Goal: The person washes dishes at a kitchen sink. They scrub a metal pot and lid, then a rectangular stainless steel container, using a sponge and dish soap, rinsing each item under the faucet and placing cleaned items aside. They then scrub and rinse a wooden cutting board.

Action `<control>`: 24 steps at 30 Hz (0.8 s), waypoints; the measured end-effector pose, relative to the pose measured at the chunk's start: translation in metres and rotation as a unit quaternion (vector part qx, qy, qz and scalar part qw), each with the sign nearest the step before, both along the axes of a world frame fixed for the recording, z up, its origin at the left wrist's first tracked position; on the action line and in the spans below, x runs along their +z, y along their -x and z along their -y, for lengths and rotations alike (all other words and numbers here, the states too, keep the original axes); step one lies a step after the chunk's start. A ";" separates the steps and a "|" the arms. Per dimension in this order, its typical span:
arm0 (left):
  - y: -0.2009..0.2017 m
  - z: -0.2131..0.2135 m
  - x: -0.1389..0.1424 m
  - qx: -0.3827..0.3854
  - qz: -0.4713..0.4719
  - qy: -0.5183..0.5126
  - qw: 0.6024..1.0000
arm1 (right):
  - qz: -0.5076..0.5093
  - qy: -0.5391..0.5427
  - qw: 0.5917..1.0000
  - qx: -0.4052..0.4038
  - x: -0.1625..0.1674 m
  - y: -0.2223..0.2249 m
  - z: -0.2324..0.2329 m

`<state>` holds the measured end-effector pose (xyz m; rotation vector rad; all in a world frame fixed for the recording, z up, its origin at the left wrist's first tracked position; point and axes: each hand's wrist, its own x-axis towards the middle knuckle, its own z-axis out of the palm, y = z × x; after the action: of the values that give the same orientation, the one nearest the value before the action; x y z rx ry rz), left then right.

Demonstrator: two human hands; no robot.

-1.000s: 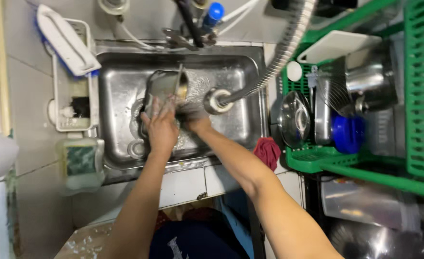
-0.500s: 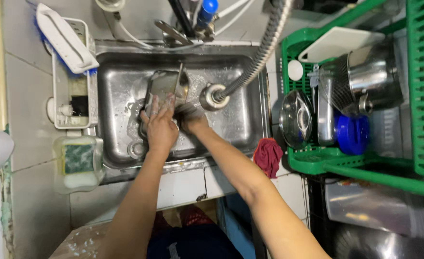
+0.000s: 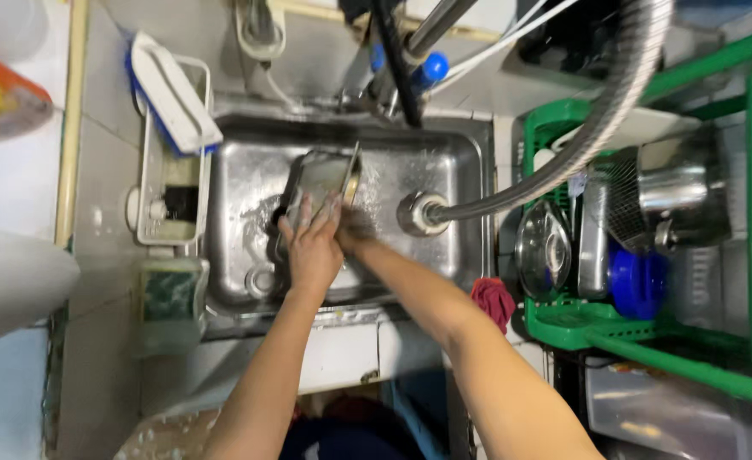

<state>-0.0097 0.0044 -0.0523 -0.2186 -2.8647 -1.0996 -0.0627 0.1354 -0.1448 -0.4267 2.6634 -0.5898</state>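
Metal tray [image 3: 321, 179] now tipped more upright in the sink [image 3: 240, 213] vs a second ago. Left hand [image 3: 312, 247] grip clamps its edge; right hand [image 3: 355, 230] grip unclear (blurred).

Metal tray [image 3: 321, 183] now tilted more on edge; left hand [image 3: 312, 247] slid up it.

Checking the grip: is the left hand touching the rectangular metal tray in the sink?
Touching. The head view shows the left hand pressed flat against the rectangular metal tray, fingers overlapping its lower edge.
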 end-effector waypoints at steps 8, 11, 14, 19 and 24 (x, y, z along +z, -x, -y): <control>0.001 0.001 0.000 -0.005 0.016 0.025 1.000 | -0.003 -0.011 1.000 0.026 -0.006 0.018 0.008; 0.001 0.000 -0.002 -0.003 0.010 0.029 1.000 | 0.025 0.011 0.999 -0.026 -0.005 0.013 0.008; 0.002 0.000 -0.004 -0.011 0.018 0.009 1.000 | -0.073 -0.037 0.995 0.059 -0.004 0.004 0.010; 0.001 0.000 -0.003 -0.018 0.004 0.014 1.000 | 0.027 -0.024 0.999 0.006 -0.006 0.008 0.006; 0.000 0.000 0.000 -0.030 0.036 0.008 0.999 | 0.044 -0.020 0.998 0.030 -0.003 0.019 0.002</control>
<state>-0.0099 0.0046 -0.0528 -0.2740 -2.9497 -1.1179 -0.0819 0.1329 -0.1477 -0.4569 2.5638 -0.5239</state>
